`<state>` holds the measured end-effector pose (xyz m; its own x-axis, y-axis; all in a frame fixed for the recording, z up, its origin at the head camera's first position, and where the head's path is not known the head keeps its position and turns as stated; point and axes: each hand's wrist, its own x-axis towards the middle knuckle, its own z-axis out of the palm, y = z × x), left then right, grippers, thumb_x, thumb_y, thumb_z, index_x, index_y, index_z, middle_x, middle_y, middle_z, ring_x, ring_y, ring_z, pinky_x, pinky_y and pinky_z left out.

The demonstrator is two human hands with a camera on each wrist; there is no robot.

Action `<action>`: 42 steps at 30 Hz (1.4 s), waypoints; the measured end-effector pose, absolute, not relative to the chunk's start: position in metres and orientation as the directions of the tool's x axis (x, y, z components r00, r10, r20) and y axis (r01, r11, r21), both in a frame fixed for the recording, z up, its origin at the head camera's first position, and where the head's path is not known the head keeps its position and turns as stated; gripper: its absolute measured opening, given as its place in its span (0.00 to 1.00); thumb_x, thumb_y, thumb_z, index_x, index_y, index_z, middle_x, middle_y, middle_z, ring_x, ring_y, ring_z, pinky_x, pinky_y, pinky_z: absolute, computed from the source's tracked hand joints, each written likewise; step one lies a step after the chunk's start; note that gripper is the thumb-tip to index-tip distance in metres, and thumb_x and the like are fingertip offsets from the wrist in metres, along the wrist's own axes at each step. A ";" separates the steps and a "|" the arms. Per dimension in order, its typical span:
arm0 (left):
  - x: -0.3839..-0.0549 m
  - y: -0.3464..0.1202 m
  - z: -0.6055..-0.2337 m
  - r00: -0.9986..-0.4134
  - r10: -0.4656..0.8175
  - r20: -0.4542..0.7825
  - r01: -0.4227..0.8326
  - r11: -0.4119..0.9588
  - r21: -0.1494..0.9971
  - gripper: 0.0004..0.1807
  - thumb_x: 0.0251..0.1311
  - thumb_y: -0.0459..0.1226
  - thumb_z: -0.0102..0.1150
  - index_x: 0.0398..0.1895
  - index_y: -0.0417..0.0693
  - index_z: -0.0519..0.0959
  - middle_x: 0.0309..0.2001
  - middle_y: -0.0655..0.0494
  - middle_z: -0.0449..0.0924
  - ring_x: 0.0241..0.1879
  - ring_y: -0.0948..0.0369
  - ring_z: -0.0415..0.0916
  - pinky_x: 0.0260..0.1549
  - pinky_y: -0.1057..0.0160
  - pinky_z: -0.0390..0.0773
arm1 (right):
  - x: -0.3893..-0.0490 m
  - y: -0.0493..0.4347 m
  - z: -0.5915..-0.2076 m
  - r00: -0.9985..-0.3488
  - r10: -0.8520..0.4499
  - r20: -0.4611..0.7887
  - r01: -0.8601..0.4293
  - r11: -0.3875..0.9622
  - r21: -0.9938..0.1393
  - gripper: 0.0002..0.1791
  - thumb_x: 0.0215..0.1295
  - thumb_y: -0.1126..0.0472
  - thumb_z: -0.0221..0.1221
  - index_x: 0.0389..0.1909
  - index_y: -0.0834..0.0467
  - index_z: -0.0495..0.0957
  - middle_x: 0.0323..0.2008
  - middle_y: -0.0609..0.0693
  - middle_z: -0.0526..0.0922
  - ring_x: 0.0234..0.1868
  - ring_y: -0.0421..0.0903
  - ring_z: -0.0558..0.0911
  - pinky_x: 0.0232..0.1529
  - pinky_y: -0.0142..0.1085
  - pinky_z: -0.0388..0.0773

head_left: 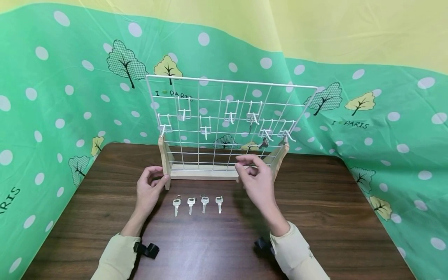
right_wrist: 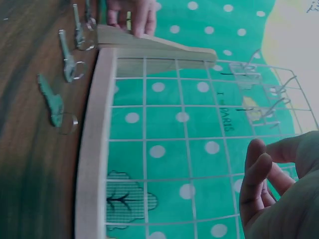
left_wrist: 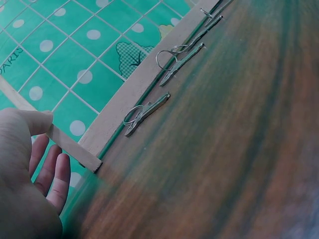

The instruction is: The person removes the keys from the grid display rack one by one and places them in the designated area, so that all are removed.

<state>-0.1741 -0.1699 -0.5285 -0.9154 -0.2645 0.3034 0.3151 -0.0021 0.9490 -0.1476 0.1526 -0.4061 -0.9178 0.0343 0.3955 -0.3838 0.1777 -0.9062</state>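
Note:
A white wire grid rack [head_left: 220, 79] stands on a wooden base [head_left: 203, 175], with white hooks [head_left: 231, 116] on its mesh. My left hand [head_left: 150, 190] holds the wooden side leg [left_wrist: 75, 147] at the rack's left, thumb on one face and fingers behind. In front of the lower right mesh hovers my right hand [head_left: 257, 181]; its fingers are loosely bent and nothing shows between them. Several silver keys [head_left: 176, 206] with rings lie in a row on the table before the base. Dark keys [head_left: 264, 143] hang from hooks on the right side, partly blurred.
The brown wooden table [head_left: 315, 217] extends around the rack. Behind it hangs a green and yellow cloth [head_left: 224, 50] with dots and trees. A black strap [head_left: 146, 249] is on the left wrist.

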 end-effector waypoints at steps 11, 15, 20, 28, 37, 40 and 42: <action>-0.175 -0.169 -0.529 -0.914 -0.274 0.300 0.314 -0.009 0.949 0.18 0.67 0.18 0.68 0.57 0.22 0.76 0.47 0.60 0.83 0.48 0.65 0.83 0.44 0.74 0.85 | -0.145 0.147 -0.381 -0.824 0.147 0.547 -0.528 0.151 -0.836 0.15 0.73 0.76 0.67 0.57 0.67 0.85 0.38 0.47 0.84 0.19 0.41 0.81 0.17 0.25 0.71; -0.175 -0.169 -0.529 -0.914 -0.279 0.294 0.309 -0.011 0.951 0.18 0.67 0.18 0.68 0.57 0.22 0.76 0.46 0.61 0.84 0.47 0.65 0.84 0.43 0.74 0.85 | -0.146 0.146 -0.372 -0.769 0.196 0.609 -0.583 0.176 -0.793 0.15 0.71 0.76 0.68 0.57 0.68 0.85 0.39 0.51 0.85 0.19 0.39 0.80 0.17 0.23 0.69; -0.174 -0.169 -0.528 -0.914 -0.278 0.295 0.310 -0.011 0.951 0.18 0.67 0.18 0.69 0.57 0.23 0.77 0.46 0.60 0.84 0.48 0.65 0.83 0.43 0.74 0.85 | -0.149 0.146 -0.361 -0.724 0.237 0.647 -0.623 0.179 -0.762 0.19 0.70 0.75 0.70 0.60 0.66 0.85 0.41 0.54 0.86 0.18 0.41 0.82 0.18 0.24 0.72; -0.174 -0.169 -0.528 -0.916 -0.276 0.289 0.302 -0.002 0.953 0.18 0.68 0.19 0.69 0.58 0.24 0.77 0.47 0.61 0.84 0.48 0.65 0.83 0.44 0.74 0.85 | -0.153 0.145 -0.346 -0.658 0.280 0.699 -0.594 0.378 -0.710 0.22 0.66 0.75 0.73 0.61 0.60 0.87 0.42 0.51 0.86 0.21 0.36 0.83 0.26 0.22 0.78; -0.175 -0.168 -0.529 -0.915 -0.276 0.294 0.308 -0.009 0.951 0.17 0.68 0.19 0.69 0.57 0.23 0.77 0.46 0.60 0.84 0.48 0.65 0.83 0.43 0.75 0.85 | -0.161 0.145 -0.335 -0.661 0.289 0.693 -0.565 0.417 -0.712 0.25 0.65 0.73 0.75 0.63 0.61 0.85 0.44 0.53 0.87 0.17 0.36 0.78 0.22 0.23 0.74; -0.174 -0.168 -0.529 -0.914 -0.282 0.293 0.311 -0.019 0.950 0.17 0.67 0.18 0.69 0.56 0.22 0.76 0.45 0.60 0.84 0.47 0.65 0.83 0.42 0.75 0.85 | -0.164 0.144 -0.331 -0.680 0.277 0.679 -0.546 0.428 -0.721 0.26 0.66 0.72 0.75 0.64 0.61 0.84 0.44 0.53 0.87 0.16 0.38 0.77 0.21 0.24 0.74; -0.174 -0.168 -0.528 -0.913 -0.283 0.292 0.310 -0.018 0.951 0.17 0.67 0.18 0.69 0.56 0.22 0.76 0.45 0.60 0.84 0.47 0.65 0.83 0.42 0.75 0.85 | -0.166 0.144 -0.330 -0.693 0.270 0.668 -0.529 0.439 -0.726 0.26 0.67 0.71 0.75 0.65 0.61 0.83 0.45 0.54 0.87 0.15 0.38 0.76 0.21 0.25 0.73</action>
